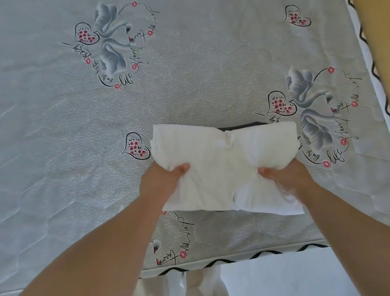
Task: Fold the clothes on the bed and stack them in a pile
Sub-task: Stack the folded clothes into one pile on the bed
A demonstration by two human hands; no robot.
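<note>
A folded white garment [222, 161] lies across the near right part of the bed [66, 138]. My left hand [161, 183] grips its near left edge, thumb on top of the cloth. My right hand [284, 176] grips its near right edge, thumb on top as well. A dark folded garment [240, 126] shows as a thin strip just beyond the white one, and a dark edge peeks out under its near side. The rest of that dark piece is hidden.
The bed has a grey quilted cover printed with swans and hearts. Its front edge [226, 262] with a black zigzag trim is close to me. A wooden bed frame [382, 53] runs along the right side. White trouser legs [205, 292] show below the edge.
</note>
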